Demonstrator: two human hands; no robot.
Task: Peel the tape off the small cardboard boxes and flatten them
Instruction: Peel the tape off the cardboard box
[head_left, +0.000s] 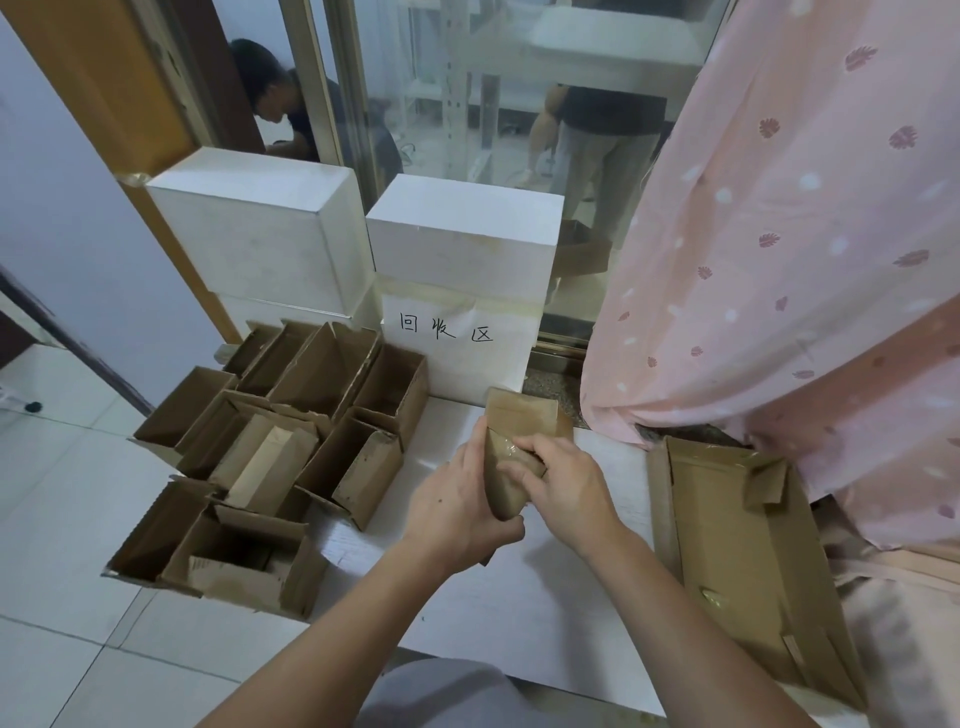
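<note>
Held upright above the white board (545, 613): one small cardboard box (511, 467), gripped from the side by the left hand (457, 512), probably to steady it. Right hand (563, 480) curled over its taped top, fingertips seemingly picking at the tape. Left of that box, open boxes (270, 457) clustered; right of it, flattened cardboard (737, 561). Behind it, a labelled white box (462, 270).

- The small boxes (291, 441) are brown cardboard.
- The held box (511, 467) is brown, with shiny clear tape.
- The flat cardboard (737, 561) is lighter brown.
- The table (519, 597) is white.
- The big boxes (457, 234) are white.
- The label (447, 332) is white with black handwritten characters.
- The curtain (779, 234) is pink, with white dots and dark red leaves.
- The floor (62, 519) has pale grey tiles.
</note>
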